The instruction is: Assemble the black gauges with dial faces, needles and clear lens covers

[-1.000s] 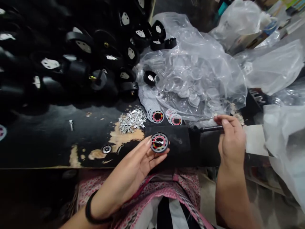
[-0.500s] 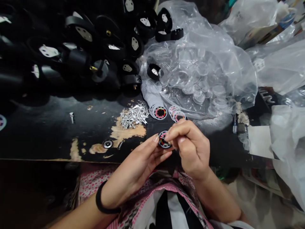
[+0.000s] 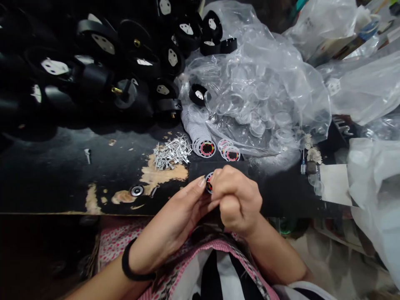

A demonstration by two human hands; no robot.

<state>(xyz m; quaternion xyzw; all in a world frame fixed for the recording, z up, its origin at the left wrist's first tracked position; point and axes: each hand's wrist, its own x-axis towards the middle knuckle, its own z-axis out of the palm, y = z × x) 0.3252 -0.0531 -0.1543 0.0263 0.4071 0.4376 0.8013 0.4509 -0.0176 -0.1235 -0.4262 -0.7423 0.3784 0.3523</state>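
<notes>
My left hand (image 3: 187,202) holds a small round gauge (image 3: 208,179) by its edge, between thumb and fingers. Its black dial has red markings and a pale outer ring. Curled over the gauge's right side is my right hand (image 3: 240,200), with its fingers closed against the face. Whatever those fingers pinch is hidden. Just beyond my hands lies a fanned stack of printed dial discs (image 3: 206,148), with a few more discs (image 3: 231,154) to its right. Left of these sits a heap of small pale gauge pointers (image 3: 171,153).
Many black gauge housings (image 3: 125,62) crowd the back left. A clear plastic bag (image 3: 259,75) of transparent round covers lies behind the discs. On the worn black table (image 3: 56,171) are a small metal-and-black ring (image 3: 136,191), a single pointer (image 3: 88,156), a screwdriver (image 3: 303,164) and white card (image 3: 336,183).
My right hand has turned and shifted left over the gauge, covering more of its face. My left hand keeps its hold. The whole view has shifted slightly.
</notes>
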